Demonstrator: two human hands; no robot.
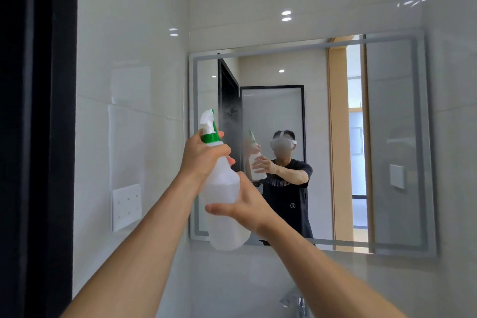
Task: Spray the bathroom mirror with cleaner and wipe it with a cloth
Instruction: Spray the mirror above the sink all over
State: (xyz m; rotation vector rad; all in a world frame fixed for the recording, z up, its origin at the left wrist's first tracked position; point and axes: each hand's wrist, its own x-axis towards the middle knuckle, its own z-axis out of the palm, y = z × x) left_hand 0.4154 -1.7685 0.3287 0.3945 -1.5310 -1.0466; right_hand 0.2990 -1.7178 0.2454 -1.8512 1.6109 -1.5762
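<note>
A translucent white spray bottle [224,217] with a green-and-white trigger head is held up in front of the left part of the wall mirror [387,137]. My left hand [204,157] grips the bottle's neck with fingers on the trigger. My right hand [245,204] wraps the bottle's body from the right. A fine mist and a wet speckled patch [231,113] show on the glass just right of the nozzle. The mirror reflects a person holding the same bottle. No cloth is in view.
A white wall socket panel [126,206] sits on the tiled left wall. A dark door frame [38,137] runs down the left edge. A chrome tap [296,302] shows at the bottom, below the mirror.
</note>
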